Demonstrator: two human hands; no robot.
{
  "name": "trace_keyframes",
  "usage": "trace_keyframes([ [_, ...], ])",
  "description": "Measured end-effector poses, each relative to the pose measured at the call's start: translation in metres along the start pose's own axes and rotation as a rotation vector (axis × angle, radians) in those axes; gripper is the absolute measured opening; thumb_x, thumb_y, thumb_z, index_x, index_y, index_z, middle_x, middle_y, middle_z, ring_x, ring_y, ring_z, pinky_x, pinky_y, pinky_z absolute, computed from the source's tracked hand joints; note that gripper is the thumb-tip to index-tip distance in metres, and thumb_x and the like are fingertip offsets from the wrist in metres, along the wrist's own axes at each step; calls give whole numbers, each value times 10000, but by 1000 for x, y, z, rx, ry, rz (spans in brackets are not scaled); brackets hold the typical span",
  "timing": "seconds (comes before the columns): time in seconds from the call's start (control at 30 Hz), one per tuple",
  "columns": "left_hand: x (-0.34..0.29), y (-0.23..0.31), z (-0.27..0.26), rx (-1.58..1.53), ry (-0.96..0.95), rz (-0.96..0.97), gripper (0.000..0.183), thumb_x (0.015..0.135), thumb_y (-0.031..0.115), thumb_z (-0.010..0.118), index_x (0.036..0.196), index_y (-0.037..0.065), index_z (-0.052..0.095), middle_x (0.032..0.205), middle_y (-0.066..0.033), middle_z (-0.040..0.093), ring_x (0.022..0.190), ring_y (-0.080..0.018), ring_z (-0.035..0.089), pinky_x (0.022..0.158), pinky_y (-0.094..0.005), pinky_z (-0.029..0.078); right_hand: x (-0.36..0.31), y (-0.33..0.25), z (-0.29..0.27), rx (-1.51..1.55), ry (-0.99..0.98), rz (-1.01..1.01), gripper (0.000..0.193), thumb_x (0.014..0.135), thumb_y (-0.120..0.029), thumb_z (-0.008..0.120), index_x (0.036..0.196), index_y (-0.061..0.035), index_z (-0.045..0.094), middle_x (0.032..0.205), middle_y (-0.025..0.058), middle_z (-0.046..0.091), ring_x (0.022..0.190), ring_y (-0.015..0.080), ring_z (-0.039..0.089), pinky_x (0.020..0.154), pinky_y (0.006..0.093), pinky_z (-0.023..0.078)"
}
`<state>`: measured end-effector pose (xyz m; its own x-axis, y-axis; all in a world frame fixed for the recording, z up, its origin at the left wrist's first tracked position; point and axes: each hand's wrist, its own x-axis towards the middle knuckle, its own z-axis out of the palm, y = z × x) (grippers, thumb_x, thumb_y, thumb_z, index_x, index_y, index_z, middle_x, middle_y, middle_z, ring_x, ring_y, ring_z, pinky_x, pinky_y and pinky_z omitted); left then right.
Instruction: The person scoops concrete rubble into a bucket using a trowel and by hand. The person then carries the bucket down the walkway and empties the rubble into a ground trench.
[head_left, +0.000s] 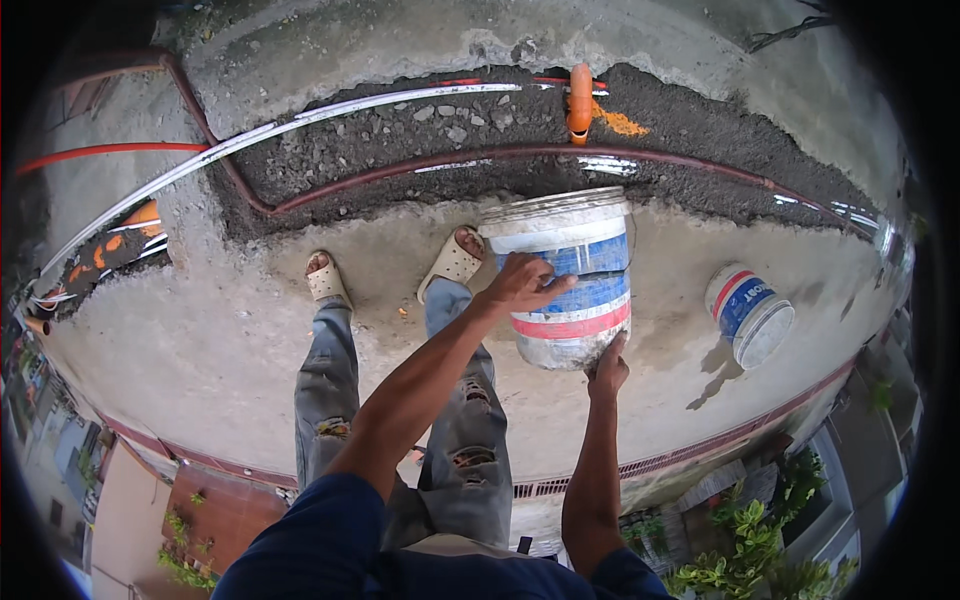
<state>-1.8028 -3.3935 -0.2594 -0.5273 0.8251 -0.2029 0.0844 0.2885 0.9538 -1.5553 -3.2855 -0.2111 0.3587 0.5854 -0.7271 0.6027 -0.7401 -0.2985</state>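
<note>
A white plastic bucket (pixel 572 300) with blue and red bands lies tilted in front of me. Its rim points toward the dug trench, and its base faces me. My left hand (pixel 527 284) presses on the bucket's left side, fingers partly bent. Under the base, my right hand (pixel 608 368) grips the bottom edge, with some of its fingers hidden behind the bucket. What is inside the bucket does not show from here.
The trench (pixel 480 120) of gravel and dirt runs ahead, crossed by a brown pipe (pixel 480 153) and white conduits (pixel 400 97). An orange pipe elbow (pixel 580 100) sticks up there. A second bucket (pixel 748 315) lies on the concrete at right. A railing (pixel 680 463) borders the near side.
</note>
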Motion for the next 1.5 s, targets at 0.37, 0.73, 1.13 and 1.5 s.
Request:
trace_keyframes([
  [0.37,5,11,-9,193,-10,29,506,815,389,697,475,40,560,433,-112,507,430,-292,537,496,-416,425,-1,40,29,117,-133,202,835,833,-666,540,1211,79,514,1080,151,625,840,229,658,592,334,556],
  [0.73,94,11,55,110,-144,64,635,834,499,642,452,13,495,425,-148,459,429,-317,500,515,-426,411,20,-14,6,343,94,99,743,816,-627,605,934,107,609,797,116,620,595,179,586,450,324,479],
  [1.13,109,40,142,-34,-3,156,548,832,435,661,469,43,538,458,-137,528,439,-298,558,495,-414,444,61,-54,-80,225,149,-25,837,837,-611,589,1135,168,524,1035,207,622,799,262,659,566,359,564],
  [1.5,81,34,145,297,-189,223,551,804,575,576,652,53,668,671,-136,638,645,-291,599,710,-463,352,72,105,-4,693,-220,325,725,923,-643,354,1409,-105,377,1345,105,501,1123,280,570,895,428,518],
])
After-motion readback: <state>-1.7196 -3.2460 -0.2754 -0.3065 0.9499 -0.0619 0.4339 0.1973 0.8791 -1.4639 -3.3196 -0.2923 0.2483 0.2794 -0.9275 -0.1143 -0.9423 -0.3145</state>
